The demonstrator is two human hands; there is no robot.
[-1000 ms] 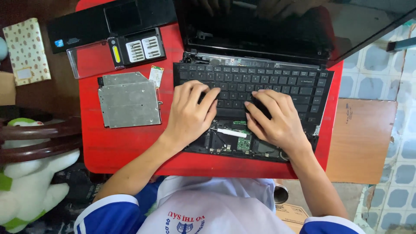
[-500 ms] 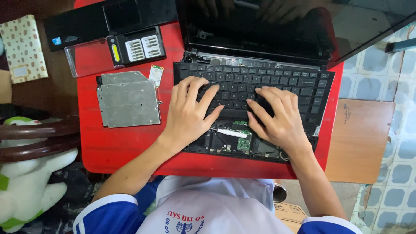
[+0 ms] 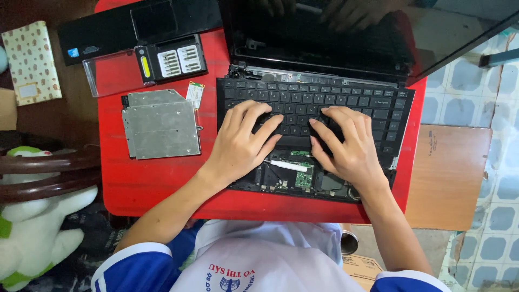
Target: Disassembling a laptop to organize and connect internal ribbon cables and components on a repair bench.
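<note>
While both hands lie flat with fingers spread, the left hand (image 3: 240, 143) and the right hand (image 3: 348, 146) press on the black keyboard (image 3: 308, 103) of an opened black laptop (image 3: 319, 54) whose palm rest is off, baring the green circuit board (image 3: 304, 176) just below the fingers. That laptop sits on a red plastic table (image 3: 151, 178); a flat silver metal drive (image 3: 160, 123) lies left of it, well apart from the hands, beside a small black screwdriver bit case (image 3: 172, 59)

Seen from above, a left hand (image 3: 240, 143) and a right hand (image 3: 348, 146) rest fingers down on the black keyboard (image 3: 313, 105) of an opened laptop (image 3: 324, 43) on a red table (image 3: 157, 178). Circuit boards (image 3: 303, 176) show below the keys. A silver optical drive (image 3: 160, 125) lies to the left.
</note>
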